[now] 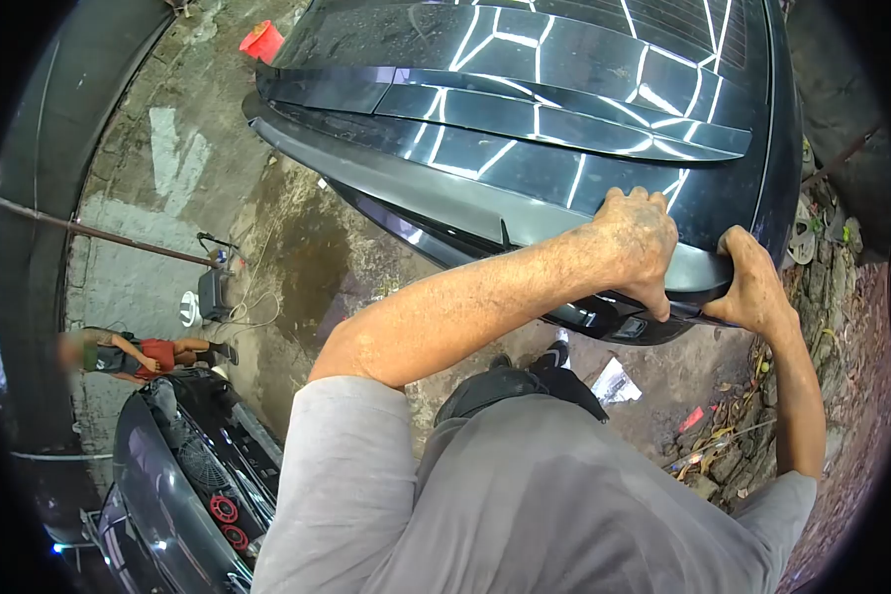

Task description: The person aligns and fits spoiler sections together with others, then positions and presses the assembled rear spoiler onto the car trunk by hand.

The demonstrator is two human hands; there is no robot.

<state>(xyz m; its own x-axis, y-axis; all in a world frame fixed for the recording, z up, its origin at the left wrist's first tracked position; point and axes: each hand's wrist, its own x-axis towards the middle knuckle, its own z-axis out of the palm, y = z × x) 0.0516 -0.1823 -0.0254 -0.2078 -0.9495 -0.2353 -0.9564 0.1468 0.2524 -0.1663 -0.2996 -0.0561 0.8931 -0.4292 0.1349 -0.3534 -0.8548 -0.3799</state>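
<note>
A long matte grey trim strip [436,203] runs along the rear edge of a glossy dark car [554,173]. My left hand [636,243] reaches across to the strip near its right end, fingers over the top and thumb down at the lower edge. At the corner, my right hand [752,282] is wrapped round the strip's end, with its thumb on top and its fingers mostly hidden below. A short dark tab [505,235] sticks up from the strip left of my left hand. Part of a lamp [632,327] shows beneath my hands.
A dark car with its front open [193,465] stands at lower left, near a person in red shorts [158,353]. A dark box [211,295] and a cable lie on the wet floor. A red bucket [261,42] is at upper left; rubble [752,436] lines the right.
</note>
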